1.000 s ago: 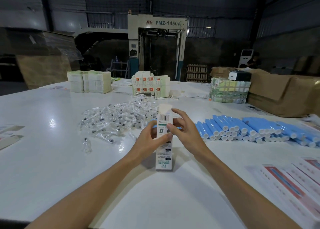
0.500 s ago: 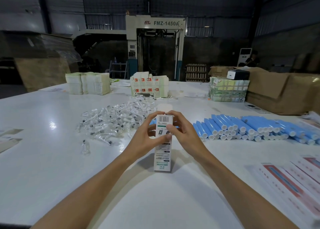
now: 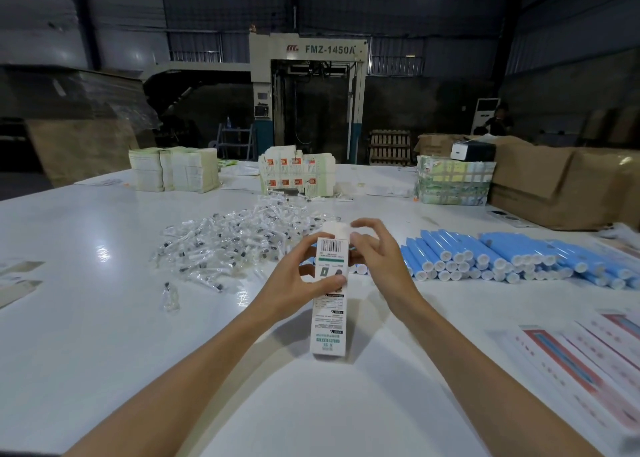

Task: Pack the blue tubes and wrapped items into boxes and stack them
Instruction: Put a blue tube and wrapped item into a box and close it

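Our left hand (image 3: 300, 280) gripped the white box (image 3: 329, 321) round its upper half, box stood on end on the table (image 3: 104, 352), our right hand (image 3: 379, 259) loose-fingered at its top, holding nothing, blue tubes (image 3: 485, 257) rightward, wrapped items (image 3: 235, 242) behind.

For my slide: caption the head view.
Left hand grips a white box; right hand is at its top flap.

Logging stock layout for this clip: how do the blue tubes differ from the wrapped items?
The blue tubes are opaque with white caps; the wrapped items sit in clear wrappers. The tubes lie parallel in tidy stacked rows; the wrapped items form a loose heap. The tubes lie right of the box; the wrapped items left of and behind it. Both rest unpacked on the table.
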`<state>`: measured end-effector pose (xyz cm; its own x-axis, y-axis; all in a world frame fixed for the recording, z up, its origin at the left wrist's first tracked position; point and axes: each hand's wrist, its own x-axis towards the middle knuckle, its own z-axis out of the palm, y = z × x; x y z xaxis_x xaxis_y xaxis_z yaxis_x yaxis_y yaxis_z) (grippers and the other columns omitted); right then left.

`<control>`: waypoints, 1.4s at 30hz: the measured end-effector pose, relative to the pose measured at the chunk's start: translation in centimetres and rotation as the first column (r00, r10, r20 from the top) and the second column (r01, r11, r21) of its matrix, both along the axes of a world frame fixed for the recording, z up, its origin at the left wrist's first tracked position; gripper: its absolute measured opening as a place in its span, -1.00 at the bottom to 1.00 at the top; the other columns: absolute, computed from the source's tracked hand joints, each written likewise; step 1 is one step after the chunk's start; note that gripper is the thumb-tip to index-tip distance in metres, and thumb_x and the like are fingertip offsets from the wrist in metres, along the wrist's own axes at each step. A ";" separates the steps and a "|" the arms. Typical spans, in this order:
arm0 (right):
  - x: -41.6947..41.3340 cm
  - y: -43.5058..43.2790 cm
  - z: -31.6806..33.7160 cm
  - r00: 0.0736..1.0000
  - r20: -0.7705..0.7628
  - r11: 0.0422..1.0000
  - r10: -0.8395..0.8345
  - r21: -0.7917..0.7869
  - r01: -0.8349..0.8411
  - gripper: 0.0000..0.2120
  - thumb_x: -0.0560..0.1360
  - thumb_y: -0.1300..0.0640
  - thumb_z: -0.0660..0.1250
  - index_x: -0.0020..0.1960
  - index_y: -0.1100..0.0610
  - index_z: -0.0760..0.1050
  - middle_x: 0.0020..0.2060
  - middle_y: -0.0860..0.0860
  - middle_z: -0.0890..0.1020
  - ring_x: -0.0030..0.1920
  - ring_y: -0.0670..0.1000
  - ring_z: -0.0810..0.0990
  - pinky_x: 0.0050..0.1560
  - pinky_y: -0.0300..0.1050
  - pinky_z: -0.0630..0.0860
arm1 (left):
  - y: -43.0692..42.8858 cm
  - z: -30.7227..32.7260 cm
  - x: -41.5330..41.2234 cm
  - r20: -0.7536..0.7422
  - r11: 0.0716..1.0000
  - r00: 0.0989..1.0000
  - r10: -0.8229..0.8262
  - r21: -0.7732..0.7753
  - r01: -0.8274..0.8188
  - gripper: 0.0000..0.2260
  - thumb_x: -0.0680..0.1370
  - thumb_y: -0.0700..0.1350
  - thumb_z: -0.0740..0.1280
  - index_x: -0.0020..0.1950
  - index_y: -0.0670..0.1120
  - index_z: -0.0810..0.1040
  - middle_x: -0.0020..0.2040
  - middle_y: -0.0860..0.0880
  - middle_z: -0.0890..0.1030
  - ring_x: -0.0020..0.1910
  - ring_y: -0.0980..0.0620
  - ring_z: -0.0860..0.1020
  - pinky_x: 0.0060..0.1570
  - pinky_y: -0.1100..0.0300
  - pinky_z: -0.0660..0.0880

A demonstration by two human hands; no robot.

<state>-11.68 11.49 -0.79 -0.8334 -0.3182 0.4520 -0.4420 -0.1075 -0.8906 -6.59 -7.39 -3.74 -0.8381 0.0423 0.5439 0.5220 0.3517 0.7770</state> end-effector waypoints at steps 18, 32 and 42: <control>-0.7 0.8 1.3 0.994 -0.097 0.994 0.054 0.104 -0.044 -0.79 0.73 0.01 0.25 0.11 0.14 0.55 -0.01 0.07 0.74 0.02 0.13 0.75 0.01 0.03 0.70 | 0.2 0.3 0.3 -0.003 0.999 1.000 0.001 -0.037 -0.001 -0.41 0.50 0.08 0.61 0.44 0.31 0.43 0.27 0.20 0.66 0.38 0.12 0.59 0.15 0.14 0.67; -0.3 0.0 2.1 0.974 0.221 0.993 0.054 -0.117 -0.029 -0.94 0.57 0.33 0.41 -0.06 0.21 0.61 -0.15 0.19 0.72 -0.13 0.10 0.73 -0.12 -0.13 0.64 | 0.4 0.4 0.5 0.021 0.999 1.000 -0.013 -0.040 0.014 -0.34 0.47 0.13 0.63 0.43 0.42 0.34 0.24 0.26 0.66 0.20 0.07 0.70 0.08 0.20 0.67; -0.2 0.5 2.8 0.997 0.072 1.000 0.012 0.007 -0.013 -0.95 0.56 0.32 0.44 -0.01 0.32 0.62 -0.08 0.13 0.76 -0.01 0.08 0.76 -0.03 -0.02 0.70 | -0.3 0.3 0.1 0.038 0.997 0.998 -0.055 -0.047 0.057 -0.11 0.44 0.11 0.66 0.59 0.29 0.16 0.20 0.16 0.69 0.11 -0.08 0.74 0.11 0.01 0.71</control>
